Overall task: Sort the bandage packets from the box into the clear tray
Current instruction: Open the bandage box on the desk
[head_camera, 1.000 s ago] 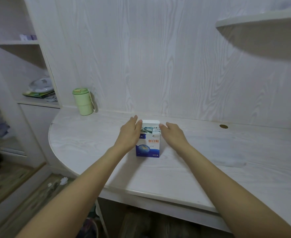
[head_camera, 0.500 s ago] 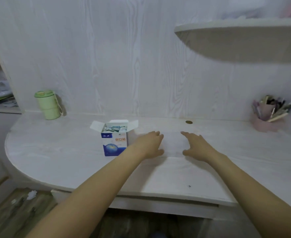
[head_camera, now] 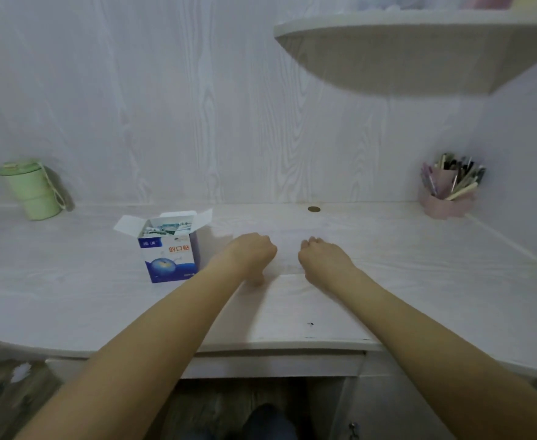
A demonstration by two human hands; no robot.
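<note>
Box (head_camera: 170, 249) of bandage packets (head_camera: 165, 229) stands open on the tabletop (head_camera: 70, 281), left of both hands. Left hand (head_camera: 254, 254) and right hand (head_camera: 322, 257) rest curled; whether either grip holds anything cannot be told. Green cup (head_camera: 30, 188) stands far left, pen holder (head_camera: 448, 192) far right.

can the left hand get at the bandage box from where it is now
Probably yes. The left hand rests on the desk just right of the open bandage box, with only bare desk between them and the flaps folded back.
</note>
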